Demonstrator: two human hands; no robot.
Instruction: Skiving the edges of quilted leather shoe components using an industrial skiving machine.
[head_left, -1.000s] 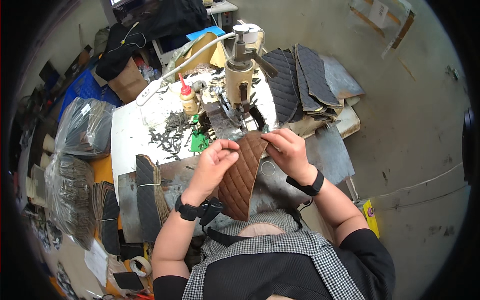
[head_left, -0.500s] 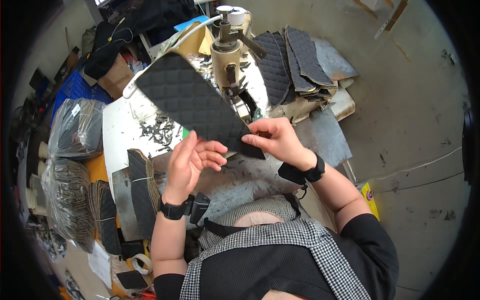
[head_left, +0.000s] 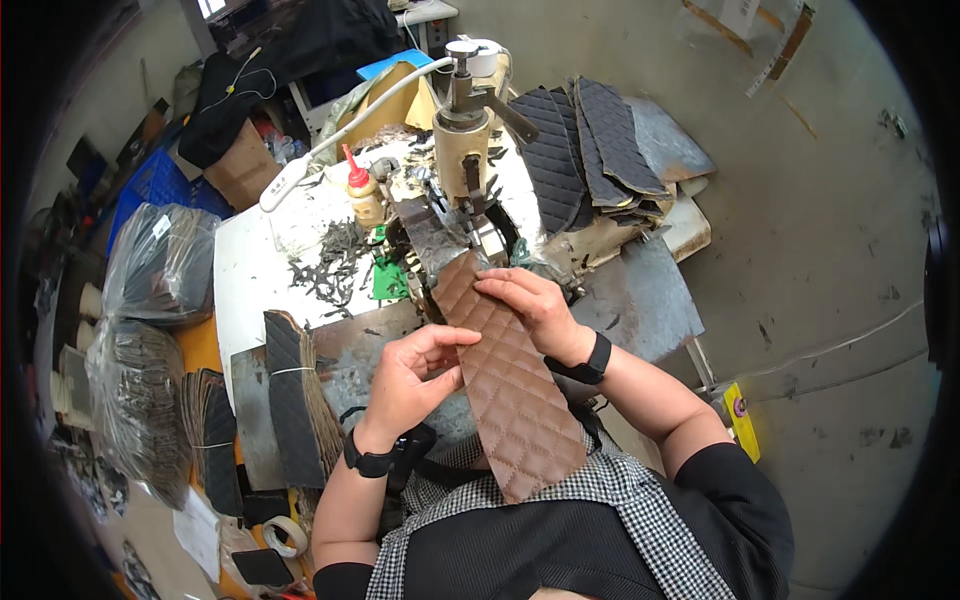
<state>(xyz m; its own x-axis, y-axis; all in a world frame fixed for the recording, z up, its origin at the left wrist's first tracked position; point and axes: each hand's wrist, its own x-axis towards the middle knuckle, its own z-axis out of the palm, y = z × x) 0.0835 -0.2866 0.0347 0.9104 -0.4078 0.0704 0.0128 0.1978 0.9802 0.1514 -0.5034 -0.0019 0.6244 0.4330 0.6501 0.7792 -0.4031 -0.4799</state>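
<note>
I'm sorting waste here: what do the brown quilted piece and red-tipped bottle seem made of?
Brown quilted piece: leather or imitation leather, I can't tell which; softly shiny, stitched in diamonds. Red-tipped bottle: probably plastic, with a smooth, yellowish body.

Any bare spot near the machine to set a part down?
Bare: metal plate right of the right hand; white tabletop between plastic bag and black scraps. Crowded: around the machine, with scraps and the red-capped bottle.

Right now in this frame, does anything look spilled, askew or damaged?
Yes: dark scraps lie loosely strewn over the white tabletop, left of the machine; they look messy compared with the tied black bundle nearby. The brown quilted piece shows no obvious damage.
</note>
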